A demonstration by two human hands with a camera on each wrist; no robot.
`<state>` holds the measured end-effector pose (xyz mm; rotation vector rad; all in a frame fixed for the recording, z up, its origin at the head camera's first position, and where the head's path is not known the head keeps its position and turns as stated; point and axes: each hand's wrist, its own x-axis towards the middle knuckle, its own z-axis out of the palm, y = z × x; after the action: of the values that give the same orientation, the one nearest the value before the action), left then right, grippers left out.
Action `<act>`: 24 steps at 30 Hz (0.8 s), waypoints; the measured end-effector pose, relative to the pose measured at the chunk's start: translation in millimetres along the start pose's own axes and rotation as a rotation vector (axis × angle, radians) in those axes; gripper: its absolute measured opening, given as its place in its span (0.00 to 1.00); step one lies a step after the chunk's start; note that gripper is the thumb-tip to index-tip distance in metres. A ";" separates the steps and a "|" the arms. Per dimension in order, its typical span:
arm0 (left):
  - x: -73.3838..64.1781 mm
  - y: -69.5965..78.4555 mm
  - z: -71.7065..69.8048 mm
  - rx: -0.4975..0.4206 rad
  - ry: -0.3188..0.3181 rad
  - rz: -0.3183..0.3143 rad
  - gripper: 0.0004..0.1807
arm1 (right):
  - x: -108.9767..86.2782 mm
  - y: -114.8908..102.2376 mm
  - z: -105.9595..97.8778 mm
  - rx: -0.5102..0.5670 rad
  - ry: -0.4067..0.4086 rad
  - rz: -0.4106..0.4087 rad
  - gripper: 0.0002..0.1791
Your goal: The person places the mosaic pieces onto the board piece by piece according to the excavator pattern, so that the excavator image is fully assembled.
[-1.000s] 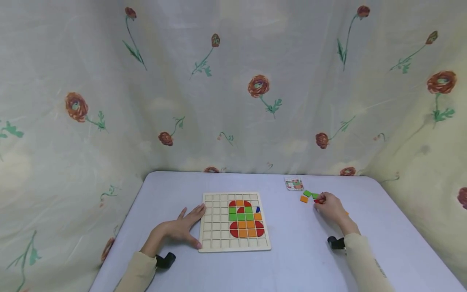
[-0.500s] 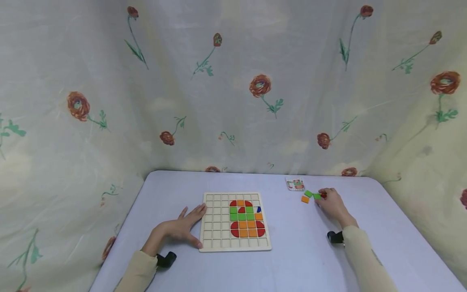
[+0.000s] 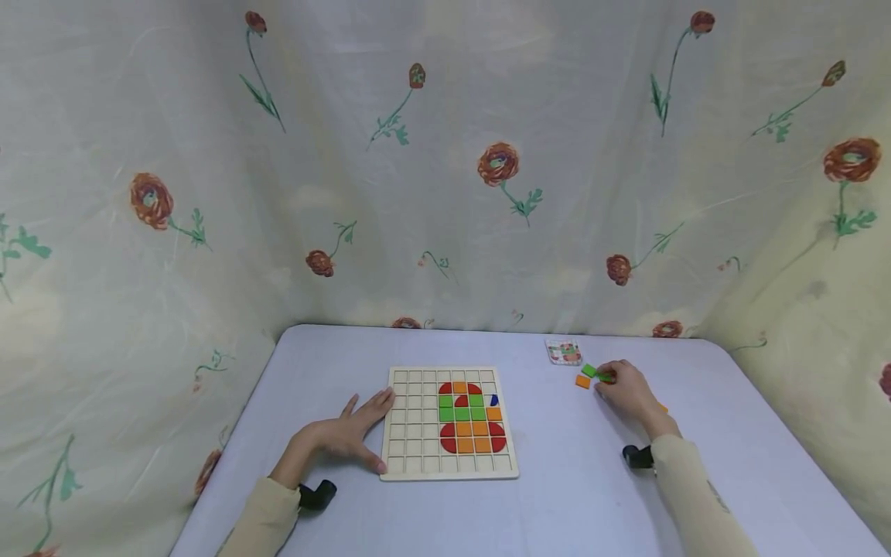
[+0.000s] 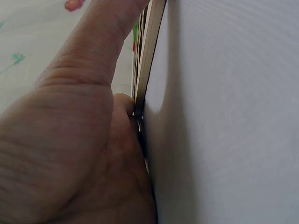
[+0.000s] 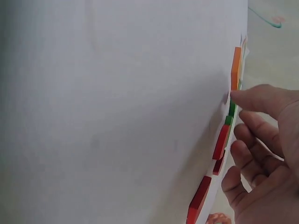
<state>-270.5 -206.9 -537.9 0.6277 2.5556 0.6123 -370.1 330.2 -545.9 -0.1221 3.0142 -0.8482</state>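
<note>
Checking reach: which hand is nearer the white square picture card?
Right. The right hand is nearby, in front and right of the card; the left hand is far left of it.

Soft light, dimmer wrist views, blurry-edged shadows across the tabletop (image 4: 243, 116)

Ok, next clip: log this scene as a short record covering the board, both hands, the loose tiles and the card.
Board: gridded, flat on the table
On it: red tiles, orange tiles, green tiles, one blue piece
Left hand: fingers spread, touching the board's left edge
Right hand: fingertips at a green tile; grip unclear
Loose, near right hand: includes orange square, green square, red pieces
Card: printed, on the table, right of the board
</note>
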 end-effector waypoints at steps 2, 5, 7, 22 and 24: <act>0.0 0.1 0.2 -0.003 0.003 0.002 0.70 | -0.6 -1.7 0.2 0.009 0.009 -0.022 0.21; 0.7 -0.7 0.8 0.002 0.006 0.004 0.70 | -0.5 -4.2 2.1 0.020 0.004 -0.043 0.20; 1.1 -1.2 1.0 0.006 0.006 0.002 0.70 | -0.7 -6.5 4.5 0.032 -0.011 -0.045 0.19; 1.6 -1.4 0.8 0.003 0.002 0.003 0.70 | -2.4 -31.1 13.1 0.063 -0.082 -0.028 0.18; 1.7 -1.9 0.9 0.004 0.003 0.000 0.70 | -3.1 -45.7 18.7 0.080 -0.089 -0.030 0.18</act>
<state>-272.0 -207.3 -540.0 0.6290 2.5601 0.6089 -363.2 281.8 -538.1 -0.1988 2.8981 -0.9385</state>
